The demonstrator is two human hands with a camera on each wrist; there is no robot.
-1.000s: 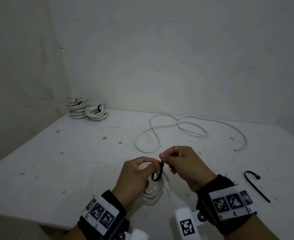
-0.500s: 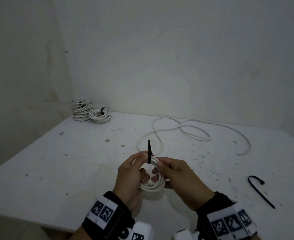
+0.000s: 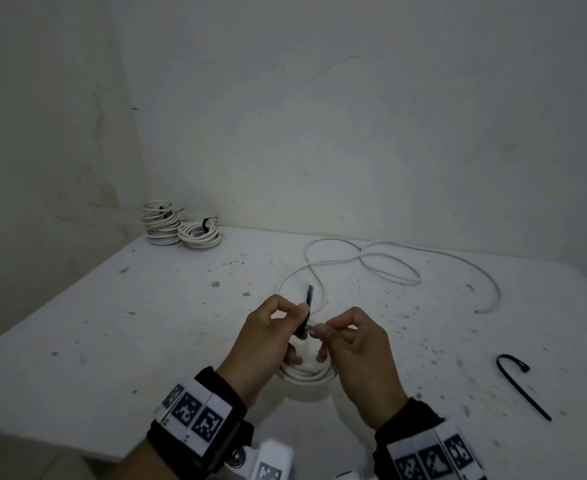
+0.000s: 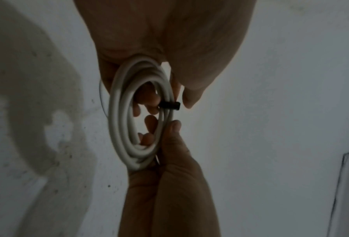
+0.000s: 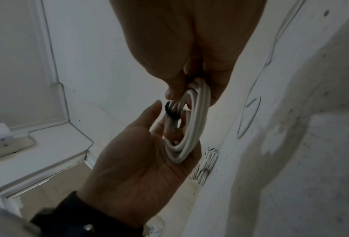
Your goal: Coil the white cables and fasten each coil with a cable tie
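A small coil of white cable (image 3: 305, 374) hangs between both hands above the table's near side. A black cable tie (image 3: 308, 301) is cinched round the coil, and its tail stands up. My left hand (image 3: 299, 311) pinches that tail between thumb and forefinger, while its lower fingers reach into the coil. My right hand (image 3: 319, 330) grips the coil's strands beside the tie. The left wrist view has the coil (image 4: 120, 112) edge on with the tie's head (image 4: 172, 106) at its rim. In the right wrist view the tie (image 5: 170, 112) wraps the coil (image 5: 197, 121).
A loose white cable (image 3: 389, 268) sprawls in loops on the white table (image 3: 112, 341) behind the hands. A spare black cable tie (image 3: 520, 386) lies at the right. Two tied stacks of coils (image 3: 162, 223) (image 3: 198, 233) sit in the far left corner by the wall.
The tie's slack loop has closed tight round the coil, and its tail now points up. The right hand left the tie and took the coil; the left hand took the tail.
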